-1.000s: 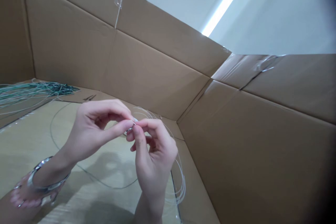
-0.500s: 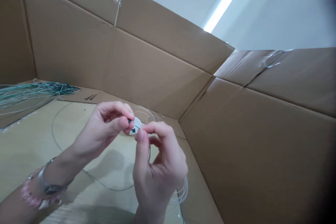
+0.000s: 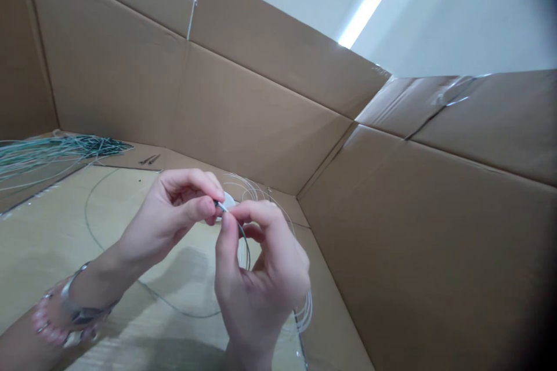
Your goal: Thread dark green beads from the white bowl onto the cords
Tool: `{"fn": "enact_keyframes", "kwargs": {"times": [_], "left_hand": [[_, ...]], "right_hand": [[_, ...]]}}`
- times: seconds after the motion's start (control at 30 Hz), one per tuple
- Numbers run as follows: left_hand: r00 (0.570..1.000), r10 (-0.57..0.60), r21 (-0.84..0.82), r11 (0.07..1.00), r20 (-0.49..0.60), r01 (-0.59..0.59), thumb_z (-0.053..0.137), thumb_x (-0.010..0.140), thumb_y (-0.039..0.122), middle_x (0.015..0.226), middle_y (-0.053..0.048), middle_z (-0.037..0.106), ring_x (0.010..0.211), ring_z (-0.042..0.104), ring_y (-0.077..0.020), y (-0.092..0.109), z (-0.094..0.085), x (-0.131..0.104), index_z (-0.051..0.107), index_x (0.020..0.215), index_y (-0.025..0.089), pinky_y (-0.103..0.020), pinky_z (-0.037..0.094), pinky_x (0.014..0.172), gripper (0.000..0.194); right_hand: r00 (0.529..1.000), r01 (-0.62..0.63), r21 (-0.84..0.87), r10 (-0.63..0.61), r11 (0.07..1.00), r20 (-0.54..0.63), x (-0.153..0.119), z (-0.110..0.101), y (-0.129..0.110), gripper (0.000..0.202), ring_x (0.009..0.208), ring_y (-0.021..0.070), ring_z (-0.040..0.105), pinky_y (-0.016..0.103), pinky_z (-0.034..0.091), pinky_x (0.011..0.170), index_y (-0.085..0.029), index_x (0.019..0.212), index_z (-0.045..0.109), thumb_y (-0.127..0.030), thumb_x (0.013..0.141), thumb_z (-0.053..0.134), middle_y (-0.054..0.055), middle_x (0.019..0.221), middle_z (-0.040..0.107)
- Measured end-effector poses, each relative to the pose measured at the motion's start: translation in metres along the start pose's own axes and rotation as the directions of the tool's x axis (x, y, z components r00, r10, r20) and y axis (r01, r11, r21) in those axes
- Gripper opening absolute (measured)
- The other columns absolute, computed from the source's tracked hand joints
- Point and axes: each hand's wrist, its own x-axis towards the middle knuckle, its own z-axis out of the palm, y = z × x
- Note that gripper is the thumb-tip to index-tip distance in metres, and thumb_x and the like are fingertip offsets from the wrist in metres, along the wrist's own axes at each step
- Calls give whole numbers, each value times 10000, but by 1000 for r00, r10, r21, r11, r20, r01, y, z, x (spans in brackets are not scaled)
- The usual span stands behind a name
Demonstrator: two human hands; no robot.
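My left hand (image 3: 174, 211) pinches a small dark piece between thumb and forefinger, mostly hidden by the fingertips. Just to its right, my right hand (image 3: 261, 266) pinches a thin white and green wire end (image 3: 223, 207), which meets the dark piece. From my right fingers a dark green wire (image 3: 248, 246) curves down through the palm. A thin green wire loop (image 3: 174, 308) lies on the pale board below both hands. Behind the fingertips is a round white item (image 3: 228, 201), partly covered.
Green and white wires (image 3: 65, 153) lie in a bundle at the far left. Small dark pins (image 3: 149, 159) lie beside it. Coiled white wires (image 3: 250, 185) are behind my hands, and more (image 3: 307, 313) at the right. Cardboard walls (image 3: 261, 127) surround the pale board (image 3: 26, 255).
My right hand has shifted slightly left, closer to my left fingertips. The wire end now meets the dark piece, and the round white item is more covered.
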Motion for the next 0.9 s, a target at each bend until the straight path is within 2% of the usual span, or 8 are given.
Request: {"fn": "enact_keyframes", "kwargs": {"times": [0.13,0.23,0.4,0.53,0.6,0.7,0.9], "left_hand": [[1000,-2,-2,1000,-1,2,781,726,223,672,34,661,560,588,-35,-1,1,0,740,740,218,-97,528,549,44],[999,35,55,998,-1,-35,766,743,212,706,41,682,607,614,-46,-1,-1,-1,743,759,226,-106,548,568,31],[984,178,268,947,29,-179,725,783,159,751,21,708,680,635,-61,3,-5,-3,753,809,229,-115,542,611,80],[950,311,491,824,27,-284,737,730,51,730,24,717,661,634,-80,11,-6,-4,759,799,248,-146,527,580,210],[950,311,565,778,31,-273,741,709,26,724,31,718,656,635,-77,14,-6,-4,759,779,251,-137,523,582,237],[962,272,585,774,38,-242,748,715,59,716,31,718,648,644,-79,17,-4,-5,757,760,251,-131,527,585,198],[963,266,583,778,30,-234,755,734,129,725,-8,720,652,657,-112,13,-5,-5,764,781,249,-161,545,568,129]], "right_hand": [[1000,18,-22,-18,1000,-5,0,0,1,123,550,51,511,178,443,495,-181,759,524,-88,834,553,-48,628,567],[999,43,-54,-43,998,-5,0,-1,2,128,551,56,500,184,435,492,-183,756,522,-83,831,552,-48,618,550],[994,108,-88,-108,990,4,1,-5,4,144,541,51,479,193,433,511,-178,745,523,-58,810,569,-53,620,553],[989,134,-107,-126,985,71,3,-8,5,145,562,53,481,190,438,521,-174,762,537,-45,809,584,-50,625,554],[987,141,-102,-131,985,97,4,-8,6,141,566,57,479,191,438,520,-175,770,541,-51,817,589,-48,620,549],[986,147,-79,-140,986,88,3,-7,7,127,558,59,486,194,445,518,-182,783,540,-74,838,579,-46,627,560],[995,99,-52,-100,994,-16,2,2,8,123,545,63,500,205,455,502,-183,774,545,-83,834,583,-43,626,562]]}}
